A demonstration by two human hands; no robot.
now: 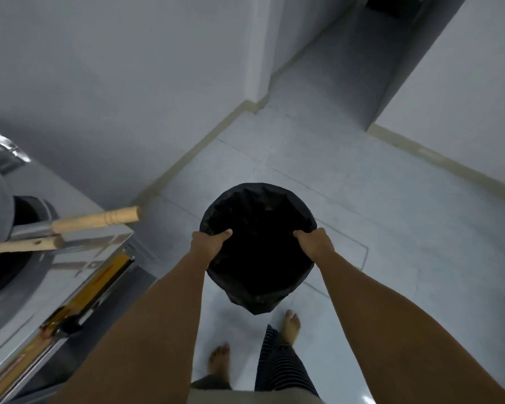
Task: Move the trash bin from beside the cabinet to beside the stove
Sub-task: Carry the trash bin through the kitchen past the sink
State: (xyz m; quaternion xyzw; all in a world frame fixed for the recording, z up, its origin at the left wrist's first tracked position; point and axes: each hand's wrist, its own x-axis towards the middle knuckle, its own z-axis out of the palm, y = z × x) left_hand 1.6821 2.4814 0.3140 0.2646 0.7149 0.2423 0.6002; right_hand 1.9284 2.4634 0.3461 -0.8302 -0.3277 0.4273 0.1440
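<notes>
The trash bin (258,228), lined with a black bag, hangs above the pale tiled floor in the middle of the view. My left hand (209,243) grips its rim on the left side and my right hand (315,243) grips the rim on the right. The steel stove (79,258) stands at the left, its corner about a hand's width from the bin. The bin's inside is dark and I cannot tell what it holds.
Two wooden handles (96,220) stick out over the stove's top toward the bin. A grey wall with a skirting board (193,158) runs behind. A corridor (347,68) opens at the upper right. My bare feet (292,325) stand on the floor below the bin.
</notes>
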